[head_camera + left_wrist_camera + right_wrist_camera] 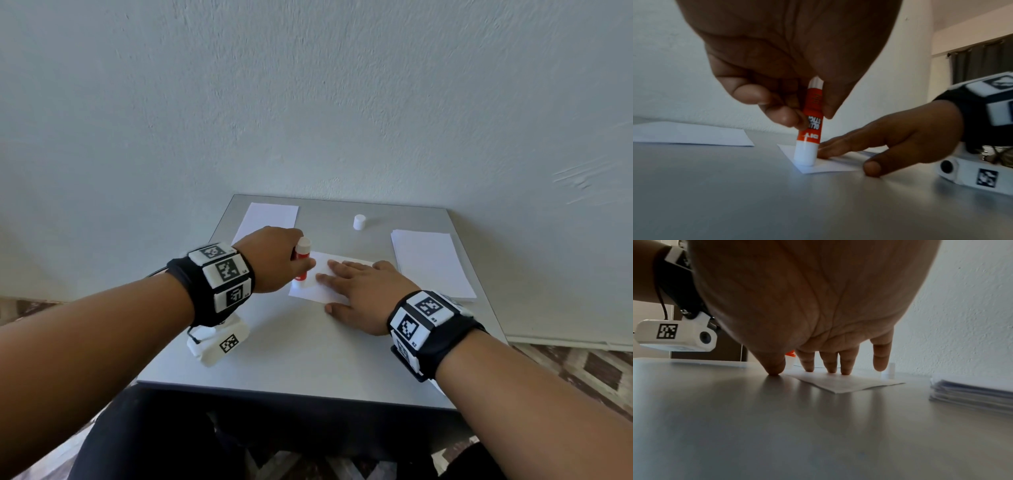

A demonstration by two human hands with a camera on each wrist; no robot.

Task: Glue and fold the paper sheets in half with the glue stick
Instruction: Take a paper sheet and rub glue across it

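A small white paper sheet lies flat in the middle of the grey table. My left hand grips a red and white glue stick upside down, its tip pressed on the sheet's left edge. My right hand lies flat with straight fingers pressing the sheet down, thumb on the table. In the right wrist view only a sliver of the glue stick shows behind the thumb.
A stack of white sheets lies at the right. One folded white sheet lies at the back left. The white glue cap stands at the back. A wall rises behind the table.
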